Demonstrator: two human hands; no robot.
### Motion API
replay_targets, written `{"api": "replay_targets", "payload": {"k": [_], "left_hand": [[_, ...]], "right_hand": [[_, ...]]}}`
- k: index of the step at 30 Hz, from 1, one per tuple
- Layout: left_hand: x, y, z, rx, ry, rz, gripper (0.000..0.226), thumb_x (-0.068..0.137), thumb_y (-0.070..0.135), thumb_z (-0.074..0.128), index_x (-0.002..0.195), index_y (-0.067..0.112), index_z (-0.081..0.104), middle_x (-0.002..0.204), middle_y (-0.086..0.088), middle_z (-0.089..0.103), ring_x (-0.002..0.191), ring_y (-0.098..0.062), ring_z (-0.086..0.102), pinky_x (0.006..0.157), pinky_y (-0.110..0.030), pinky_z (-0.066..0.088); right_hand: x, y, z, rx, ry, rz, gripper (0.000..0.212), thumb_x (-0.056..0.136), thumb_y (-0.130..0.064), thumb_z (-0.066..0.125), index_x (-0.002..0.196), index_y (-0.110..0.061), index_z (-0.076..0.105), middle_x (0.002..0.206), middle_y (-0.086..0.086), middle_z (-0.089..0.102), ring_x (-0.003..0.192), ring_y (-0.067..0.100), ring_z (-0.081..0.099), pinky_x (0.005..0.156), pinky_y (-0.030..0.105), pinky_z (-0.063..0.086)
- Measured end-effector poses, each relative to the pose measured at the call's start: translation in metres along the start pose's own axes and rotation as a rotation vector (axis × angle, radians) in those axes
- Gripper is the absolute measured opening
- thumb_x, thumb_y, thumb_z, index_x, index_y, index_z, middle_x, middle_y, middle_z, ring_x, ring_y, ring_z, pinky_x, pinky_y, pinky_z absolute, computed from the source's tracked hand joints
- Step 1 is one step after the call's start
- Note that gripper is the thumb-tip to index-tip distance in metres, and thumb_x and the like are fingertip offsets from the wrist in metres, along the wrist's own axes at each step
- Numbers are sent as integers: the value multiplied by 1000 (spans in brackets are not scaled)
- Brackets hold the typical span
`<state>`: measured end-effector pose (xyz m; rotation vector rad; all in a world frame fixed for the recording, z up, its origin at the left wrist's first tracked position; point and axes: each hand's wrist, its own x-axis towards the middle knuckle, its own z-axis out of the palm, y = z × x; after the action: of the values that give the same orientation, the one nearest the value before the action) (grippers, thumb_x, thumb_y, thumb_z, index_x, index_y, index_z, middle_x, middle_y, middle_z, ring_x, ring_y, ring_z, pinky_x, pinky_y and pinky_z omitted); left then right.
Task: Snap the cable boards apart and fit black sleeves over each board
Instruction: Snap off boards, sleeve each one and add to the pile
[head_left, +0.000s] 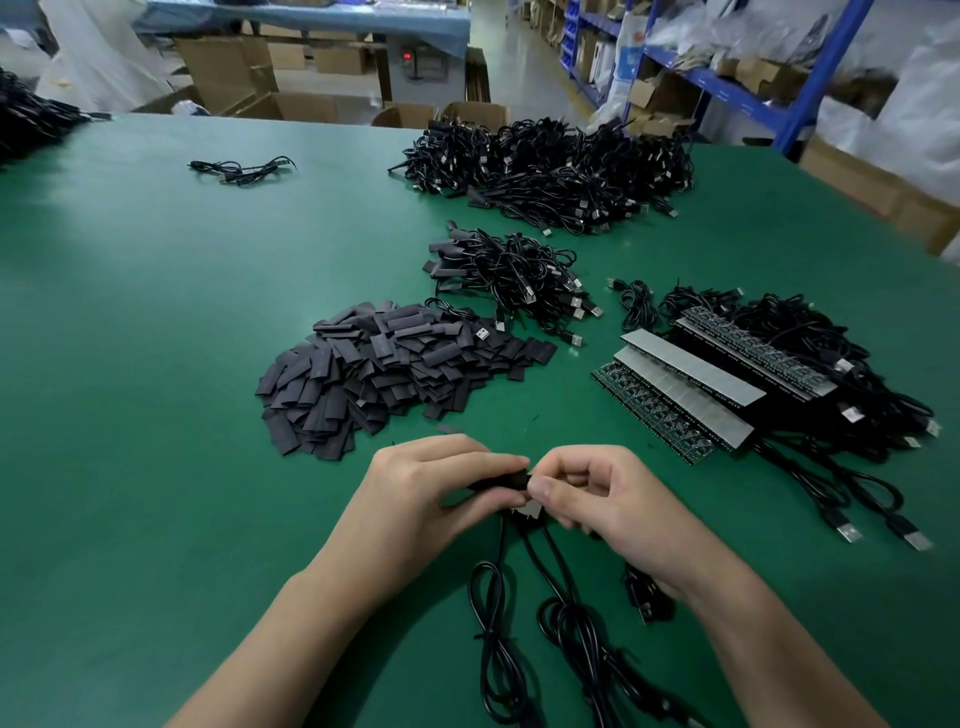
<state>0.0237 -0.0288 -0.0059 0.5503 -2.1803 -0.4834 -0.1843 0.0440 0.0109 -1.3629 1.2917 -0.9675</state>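
Note:
My left hand (426, 493) pinches a black sleeve (498, 484) between thumb and fingers, low in the middle of the green table (156, 322). My right hand (597, 493) meets it fingertip to fingertip and pinches a small cable board (527, 512), mostly hidden by the fingers. Black cables (524, 587) hang from the boards toward me in tied coils. A heap of loose black sleeves (384, 369) lies just beyond my left hand. Strips of joined boards (691, 384) with their cables lie to the right.
A small pile of sleeved cables (514, 280) lies behind the sleeve heap, a large cable pile (550, 166) farther back. One loose cable (241, 169) lies far left. Another dark pile (31, 119) sits at the left edge. Boxes and blue shelving (727, 88) stand beyond the table.

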Motion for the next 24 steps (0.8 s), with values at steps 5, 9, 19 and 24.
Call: {"api": "replay_targets", "payload": {"k": [5,9,19,24], "left_hand": [[2,5,-3,-40,144,-170,35,80,31,83,112,16,79,95,12,74,85,-1,68,79,-21,56],[2,6,-3,-61,255,-275,26,80,25,83,104,17,81,93,13,76,82,-4,70,79,-13,52],[5,15,5,-197,253,-365,29,86,25,73,113,17,79,84,12,76,78,-5,72,79,-10,50],[5,15,3,-178,247,-348,27,88,26,71,112,18,79,81,12,75,78,-6,71,79,-13,51]], "right_hand": [[1,0,-1,13,24,38,21,95,-34,60,84,-26,76,62,-6,57,61,6,50,57,17,41],[1,-2,2,118,46,45,23,98,-26,59,85,-21,77,62,0,61,58,9,53,55,17,43],[1,1,9,157,112,37,22,105,-14,57,91,-9,74,65,4,67,58,14,55,58,18,47],[1,1,10,180,118,37,22,104,-16,59,89,-11,74,65,5,66,58,13,56,58,18,48]]}}
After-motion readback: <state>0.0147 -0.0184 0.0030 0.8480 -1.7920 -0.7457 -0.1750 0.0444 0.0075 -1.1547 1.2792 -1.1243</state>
